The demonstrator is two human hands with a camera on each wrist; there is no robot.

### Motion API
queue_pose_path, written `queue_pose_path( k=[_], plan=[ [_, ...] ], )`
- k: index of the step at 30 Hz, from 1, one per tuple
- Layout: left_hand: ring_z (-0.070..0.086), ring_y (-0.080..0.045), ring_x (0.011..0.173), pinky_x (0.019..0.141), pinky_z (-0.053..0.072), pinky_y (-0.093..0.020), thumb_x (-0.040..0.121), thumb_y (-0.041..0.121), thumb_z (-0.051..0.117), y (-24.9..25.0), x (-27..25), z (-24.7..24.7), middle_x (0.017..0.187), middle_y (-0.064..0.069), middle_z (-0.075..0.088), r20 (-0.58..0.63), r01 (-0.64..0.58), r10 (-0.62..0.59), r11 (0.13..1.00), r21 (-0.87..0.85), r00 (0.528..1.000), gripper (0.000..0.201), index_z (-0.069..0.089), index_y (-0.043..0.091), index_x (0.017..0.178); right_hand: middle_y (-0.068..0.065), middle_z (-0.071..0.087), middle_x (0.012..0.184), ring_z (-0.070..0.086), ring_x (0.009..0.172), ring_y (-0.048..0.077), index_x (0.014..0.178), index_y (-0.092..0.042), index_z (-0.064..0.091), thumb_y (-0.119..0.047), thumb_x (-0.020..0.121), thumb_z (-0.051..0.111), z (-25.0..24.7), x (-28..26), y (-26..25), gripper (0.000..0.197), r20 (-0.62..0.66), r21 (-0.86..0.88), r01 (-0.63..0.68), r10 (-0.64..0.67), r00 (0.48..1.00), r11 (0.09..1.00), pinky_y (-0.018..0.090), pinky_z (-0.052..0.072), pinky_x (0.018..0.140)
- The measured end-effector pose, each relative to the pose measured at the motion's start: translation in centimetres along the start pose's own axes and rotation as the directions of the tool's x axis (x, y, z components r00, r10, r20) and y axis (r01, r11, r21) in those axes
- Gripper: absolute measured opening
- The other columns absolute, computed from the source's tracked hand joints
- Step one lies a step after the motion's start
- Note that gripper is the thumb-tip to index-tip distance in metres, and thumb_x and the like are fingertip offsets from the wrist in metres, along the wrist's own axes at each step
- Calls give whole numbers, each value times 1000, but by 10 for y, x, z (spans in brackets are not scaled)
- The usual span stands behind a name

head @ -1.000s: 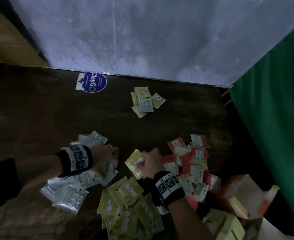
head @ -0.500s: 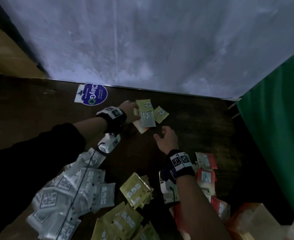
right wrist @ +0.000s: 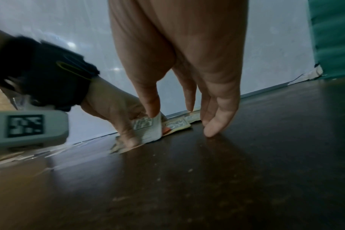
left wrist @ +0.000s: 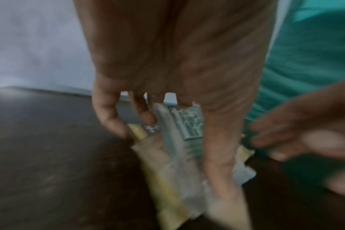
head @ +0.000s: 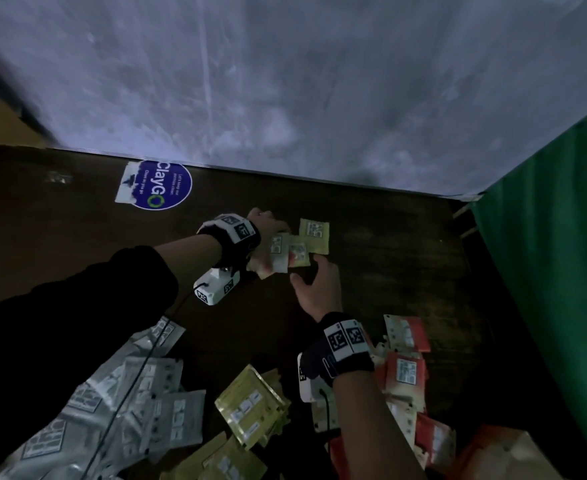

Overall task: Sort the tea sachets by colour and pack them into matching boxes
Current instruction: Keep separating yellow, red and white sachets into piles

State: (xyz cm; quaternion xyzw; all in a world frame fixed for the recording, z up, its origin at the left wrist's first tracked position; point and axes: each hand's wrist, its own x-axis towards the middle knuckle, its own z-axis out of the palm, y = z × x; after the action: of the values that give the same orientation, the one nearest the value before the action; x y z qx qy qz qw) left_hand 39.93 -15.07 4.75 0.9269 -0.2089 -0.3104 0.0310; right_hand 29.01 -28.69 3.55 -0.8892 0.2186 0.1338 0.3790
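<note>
My left hand (head: pixel 272 237) is at the far small group of sachets and grips a few of them, tilted up on edge. A silver sachet (left wrist: pixel 187 124) faces the left wrist camera, with yellow ones (left wrist: pixel 167 194) under it. One yellow sachet (head: pixel 314 235) lies flat just right of the group. My right hand (head: pixel 307 277) hovers beside the group with straight, spread fingers (right wrist: pixel 215 124). One of them touches the top of the silver sachet (right wrist: pixel 148 129); another touches the table. Near me lie a silver pile (head: pixel 129 403), a yellow pile (head: pixel 250 403) and a red pile (head: pixel 406 368).
An orange box (head: pixel 493 452) stands open at the bottom right. A blue round sticker (head: pixel 160 185) is stuck on the dark wooden table (head: pixel 389 271) near the white wall. A green curtain (head: pixel 555 271) closes the right side.
Both hands left the near piles and reached to the far small group. The left hand took hold of sachets there and tipped them up; the right hand came in beside them.
</note>
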Motion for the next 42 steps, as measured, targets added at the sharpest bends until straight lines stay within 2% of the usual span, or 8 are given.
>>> queue_pose_path(
  k=[5,13,19,25,29,33,38,42],
  plan=[
    [64,-21,91,79,57,-39,54,29,82,12,-15,9,104,0,63,24,-36,39,992,-123,999,63,52,26,110,8,40,141,46,127,24,140,-17,39,-24,87,67,7,-2,-1,60,5,129,8,-9,1000,992,43,42,106],
    [58,-22,107,88,47,-34,73,11,77,-3,-42,20,118,-4,59,-82,-120,93,894,-433,992,62,48,16,127,3,62,117,56,116,22,120,-15,59,-23,95,54,3,-9,-5,27,82,265,-37,16,997,964,37,45,96],
    [54,-20,105,83,47,-29,87,5,59,12,-49,18,126,-11,49,-88,-123,88,800,-587,992,64,21,10,138,0,48,131,52,120,25,129,-27,44,-35,92,57,-8,-22,-20,40,281,673,-235,52,958,702,46,54,87],
    [53,-15,112,97,45,-33,87,13,62,31,-39,-7,124,-1,54,-133,-303,286,713,-632,949,49,43,15,133,2,63,120,63,107,20,122,-21,54,-21,81,71,-27,-26,5,44,119,823,-162,113,986,545,37,54,84],
    [53,-13,112,98,43,-34,93,29,55,41,-18,-9,126,2,55,-178,-319,268,710,-628,947,34,53,23,126,2,67,112,65,100,18,115,-23,58,-26,78,76,-45,-26,26,41,-49,780,-76,181,982,621,42,55,83],
    [40,-24,130,102,41,-35,90,32,58,43,18,1,144,-5,36,-359,-161,-44,839,-520,932,51,42,23,137,1,66,104,66,92,17,118,-16,55,-20,81,74,-61,-33,38,43,-123,810,-26,214,969,586,39,59,73],
    [9,-25,145,117,16,-47,90,40,56,52,40,6,159,-4,6,-136,-58,14,943,-329,991,86,-3,23,150,6,70,108,69,96,19,115,-16,61,-20,82,73,-67,-46,49,35,-54,838,-61,195,979,543,32,58,67],
    [16,-29,143,112,23,-51,80,41,68,57,46,2,157,-6,16,-148,6,-32,985,-175,988,100,-1,23,150,5,72,104,71,92,17,112,-13,63,-17,83,72,-73,-59,53,31,-53,863,-37,163,985,503,28,57,63]
  ],
)
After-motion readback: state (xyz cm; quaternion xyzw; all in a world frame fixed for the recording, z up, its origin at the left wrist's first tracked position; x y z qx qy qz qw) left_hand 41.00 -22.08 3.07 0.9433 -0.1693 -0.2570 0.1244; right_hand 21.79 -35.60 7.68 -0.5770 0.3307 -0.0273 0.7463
